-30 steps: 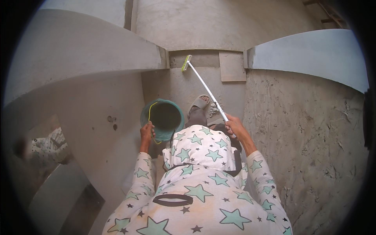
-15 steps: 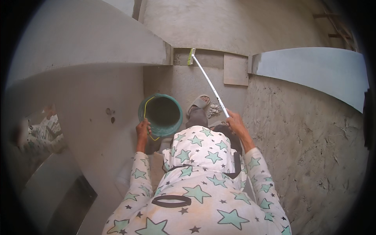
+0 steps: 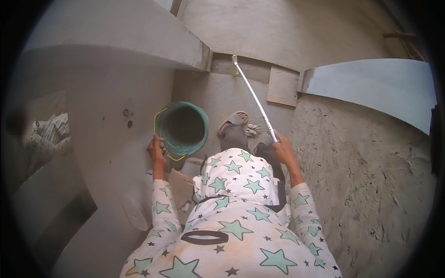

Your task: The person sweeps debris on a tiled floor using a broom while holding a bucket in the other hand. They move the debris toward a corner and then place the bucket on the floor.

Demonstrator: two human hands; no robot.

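Observation:
My left hand (image 3: 157, 146) is closed round the yellow handle of a green bucket (image 3: 202, 116). The bucket is tilted, its dark inside facing up toward me; what it holds, if anything, I cannot make out. In my right hand (image 3: 283, 149) I grip the near end of a long white pole, the handle of a brush (image 3: 254, 96). At its far end the yellow-green bristle head (image 3: 234, 65) stands edge-on near the doorway step. My sandalled foot (image 3: 236, 121) is between the bucket and the pole.
A small heap of rubble (image 3: 253, 130) lies beside my foot. A flat board (image 3: 283, 86) leans at the threshold, right of the brush head. Rough plaster wall (image 3: 357, 171) rises on my right, a smoother wall (image 3: 92, 139) on my left. Cardboard (image 3: 181, 185) lies by my left arm.
My left hand and the bucket have shifted left and slightly away from me, and the bucket tips more. The brush head has turned, its bristles showing less.

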